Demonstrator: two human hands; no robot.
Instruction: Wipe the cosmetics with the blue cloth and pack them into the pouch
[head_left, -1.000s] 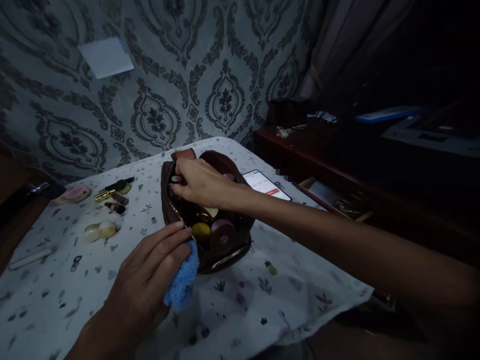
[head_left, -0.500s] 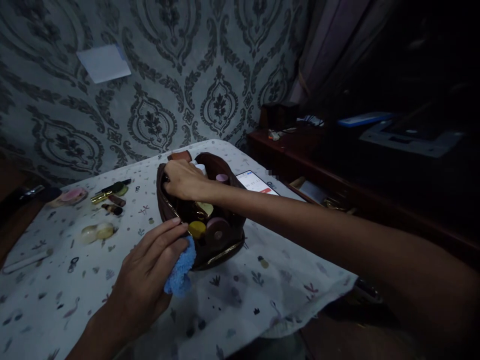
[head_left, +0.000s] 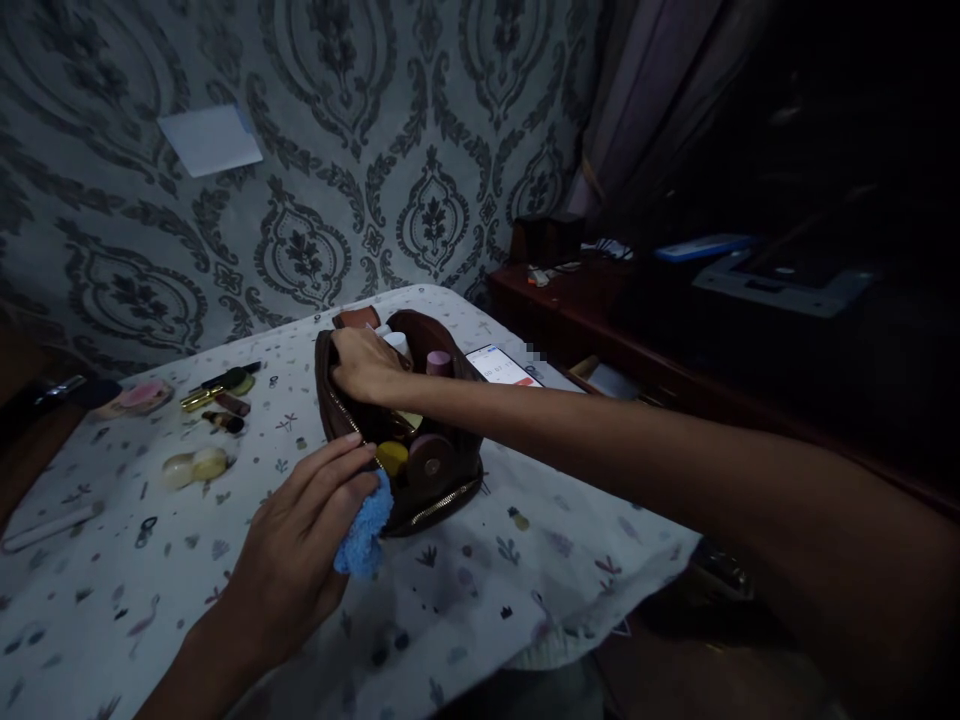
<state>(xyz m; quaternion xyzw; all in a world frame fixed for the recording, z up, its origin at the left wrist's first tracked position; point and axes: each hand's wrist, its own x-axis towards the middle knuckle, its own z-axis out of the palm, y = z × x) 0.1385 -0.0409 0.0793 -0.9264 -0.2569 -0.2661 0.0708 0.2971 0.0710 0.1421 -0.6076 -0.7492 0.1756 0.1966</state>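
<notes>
An unzipped dark brown cosmetic bag (head_left: 439, 508) sits on the table with bottles and jars inside. Among them are a yellow lid (head_left: 392, 458), a pink cap (head_left: 439, 363) and a white cap (head_left: 397, 345). My right hand (head_left: 367, 365) reaches over the bag and into its far left side; its fingertips are hidden inside. My left hand (head_left: 304, 525) holds a fluffy blue cloth (head_left: 365, 530) in its curled fingers, and its fingertips rest against the bag's zipped near-left edge.
Left on the patterned tablecloth (head_left: 450, 610) lie a gold tube (head_left: 201, 398), dark cosmetics, two round pale containers (head_left: 195, 466) and a pink compact (head_left: 146, 393). A phone (head_left: 501, 366) lies behind the bag. A dark red desk (head_left: 540, 300) with an open drawer stands at right.
The view has shifted slightly. My right hand stays inside the bag, and my left hand keeps the blue cloth at the bag's edge with little movement.
</notes>
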